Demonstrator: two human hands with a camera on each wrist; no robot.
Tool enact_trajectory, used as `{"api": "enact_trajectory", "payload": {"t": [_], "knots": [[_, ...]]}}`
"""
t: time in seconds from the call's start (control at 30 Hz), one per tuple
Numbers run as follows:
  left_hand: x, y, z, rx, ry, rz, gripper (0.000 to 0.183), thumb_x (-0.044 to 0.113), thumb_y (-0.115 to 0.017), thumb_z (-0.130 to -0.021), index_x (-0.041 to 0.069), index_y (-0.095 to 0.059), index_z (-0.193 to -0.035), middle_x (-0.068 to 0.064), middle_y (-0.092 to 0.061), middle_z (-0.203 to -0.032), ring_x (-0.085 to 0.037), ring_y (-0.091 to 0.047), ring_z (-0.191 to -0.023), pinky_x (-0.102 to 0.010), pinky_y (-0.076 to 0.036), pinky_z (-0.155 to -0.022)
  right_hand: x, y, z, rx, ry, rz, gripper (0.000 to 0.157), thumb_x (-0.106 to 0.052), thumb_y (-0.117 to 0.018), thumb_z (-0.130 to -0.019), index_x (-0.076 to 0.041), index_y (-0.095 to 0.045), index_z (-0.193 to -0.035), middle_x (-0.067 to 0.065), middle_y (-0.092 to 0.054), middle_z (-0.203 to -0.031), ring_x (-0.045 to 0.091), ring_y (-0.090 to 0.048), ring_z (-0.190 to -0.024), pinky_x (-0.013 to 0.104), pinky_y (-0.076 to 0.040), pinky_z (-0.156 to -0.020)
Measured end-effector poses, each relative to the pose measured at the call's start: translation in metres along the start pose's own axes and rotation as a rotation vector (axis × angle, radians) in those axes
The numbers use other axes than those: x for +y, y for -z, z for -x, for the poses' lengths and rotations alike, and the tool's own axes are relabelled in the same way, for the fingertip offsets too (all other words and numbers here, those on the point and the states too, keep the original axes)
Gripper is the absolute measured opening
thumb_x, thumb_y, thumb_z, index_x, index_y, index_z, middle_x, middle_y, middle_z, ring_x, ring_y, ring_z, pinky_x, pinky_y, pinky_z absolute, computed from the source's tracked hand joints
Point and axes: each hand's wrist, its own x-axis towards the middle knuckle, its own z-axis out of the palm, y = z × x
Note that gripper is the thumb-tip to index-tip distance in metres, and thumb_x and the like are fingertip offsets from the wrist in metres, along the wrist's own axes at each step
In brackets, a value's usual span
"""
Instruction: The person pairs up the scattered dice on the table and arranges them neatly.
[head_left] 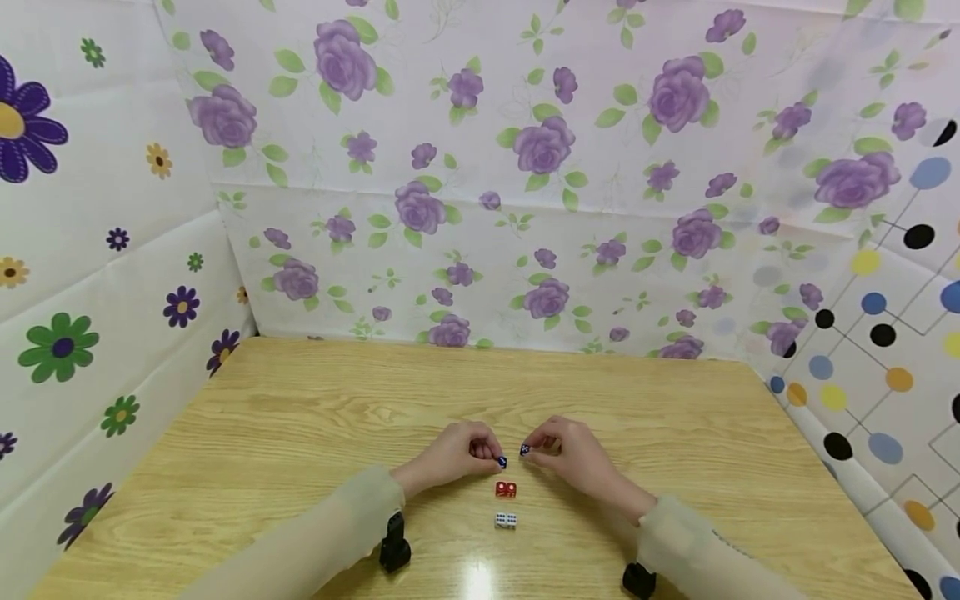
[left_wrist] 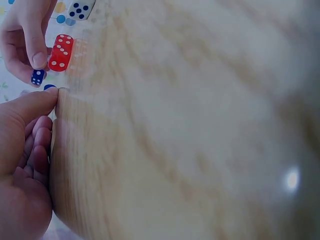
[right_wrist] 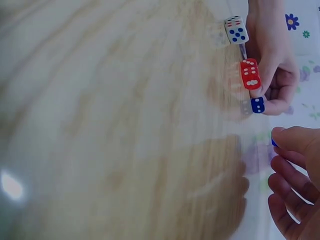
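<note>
Between thumb and fingertip, my left hand (head_left: 457,452) pinches a blue die (head_left: 502,462) with white dots. A second blue die (head_left: 525,449) is pinched by my right hand (head_left: 576,457), slightly farther back and to the right, with a small gap between the two dice. Nearer to me, two red dice (head_left: 506,489) sit side by side on the table, and two white dice (head_left: 506,521) form a similar pair in front of them. In the right wrist view, the left hand's blue die (right_wrist: 257,105) shows low by the tabletop, while the right thumb covers most of its own die.
The wood-grain table (head_left: 315,400) has a back edge against a purple-flowered cloth (head_left: 480,250). Patterned cloths also hang at the left and right sides. Black wrist cameras sit under both sleeves, and light glares on the table's near part.
</note>
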Motion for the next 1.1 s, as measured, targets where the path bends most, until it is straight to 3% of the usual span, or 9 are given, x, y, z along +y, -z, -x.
{"api": "enact_trajectory", "payload": {"t": [1.1], "knots": [[0.001, 0.001, -0.001, -0.002, -0.006, -0.005, 0.01, 0.013, -0.077, -0.086, 0.01, -0.072, -0.093, 0.0, -0.066, -0.085, -0.002, -0.056, -0.071, -0.018, -0.049, -0.067, -0.009, -0.014, -0.002, -0.089, 0.023, -0.022, 0.011, -0.018, -0.079, -0.084, -0.018, -0.076, -0.094, -0.005, -0.069, -0.09, 0.002, -0.06, -0.079, 0.018, -0.05, -0.069]]}}
